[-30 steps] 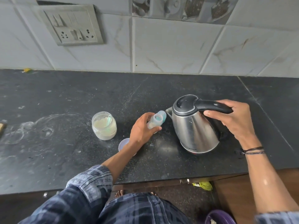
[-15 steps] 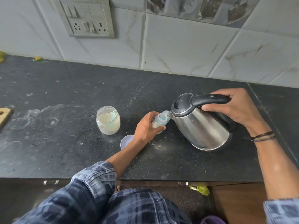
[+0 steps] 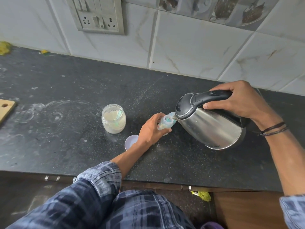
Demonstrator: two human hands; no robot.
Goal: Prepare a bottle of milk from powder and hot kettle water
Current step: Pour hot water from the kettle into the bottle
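Note:
A small clear baby bottle (image 3: 165,123) stands open-topped on the black counter (image 3: 82,83), and my left hand (image 3: 151,130) grips it around the body. My right hand (image 3: 242,100) holds the black handle of a steel kettle (image 3: 212,126), which is tilted left with its spout right over the bottle's mouth. A glass jar of pale milk powder (image 3: 113,119) with a green scoop inside stands open to the left of the bottle.
A small white lid (image 3: 130,141) lies on the counter just behind my left wrist. A wooden board's corner (image 3: 5,109) shows at the far left edge. A switch and socket plate (image 3: 97,15) is on the tiled wall.
The kettle has been lifted off the counter and tipped toward the bottle, its spout now at the bottle's mouth. My left hand keeps its hold on the bottle. The view has shifted.

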